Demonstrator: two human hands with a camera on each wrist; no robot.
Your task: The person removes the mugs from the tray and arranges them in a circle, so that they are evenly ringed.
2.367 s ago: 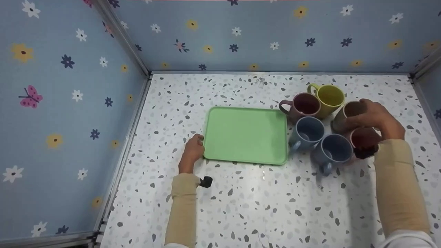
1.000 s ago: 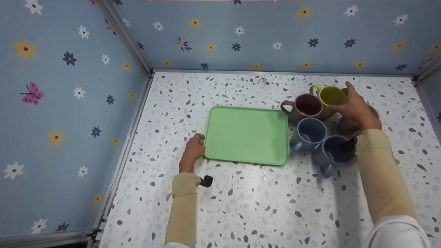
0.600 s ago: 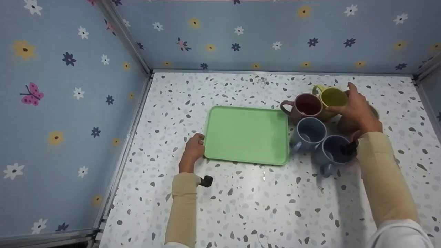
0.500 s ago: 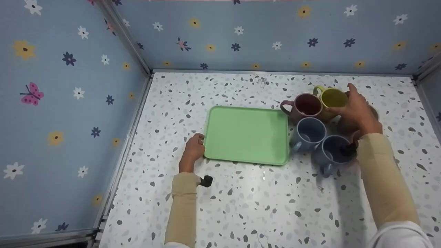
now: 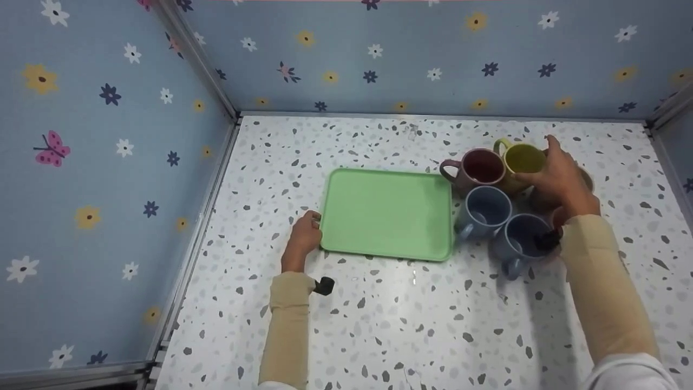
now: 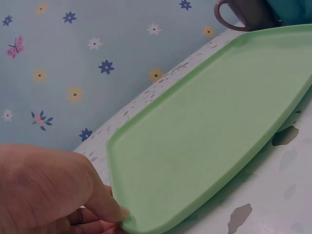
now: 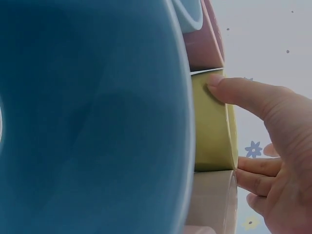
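Observation:
My left hand [image 5: 306, 233] pinches the left edge of a light green tray [image 5: 387, 214], thumb [image 6: 114, 209] over the rim. At the right, my right hand [image 5: 563, 179] holds a yellow mug [image 5: 522, 158]. Its thumb [image 7: 234, 92] presses the near side, while the other fingers lie on the far side. The yellow mug stands upright among several mugs, its handle pointing back left. A beige mug [image 7: 209, 202] stands beside it, mostly covered by my hand in the head view. A maroon mug [image 5: 482, 168] adjoins it on the left.
Two blue mugs [image 5: 487, 208] stand in front, one close to the tray's right edge. A reddish mug [image 5: 557, 218] is mostly hidden by my right wrist and sleeve. The speckled tabletop [image 5: 379, 325] is bounded by flowered walls [image 5: 346, 54] at the back and sides.
My right hand has left the beige mug, which now stands farther right, and has moved left to grip the yellow mug. The yellow mug has shifted slightly right and nearer. My left hand stays put.

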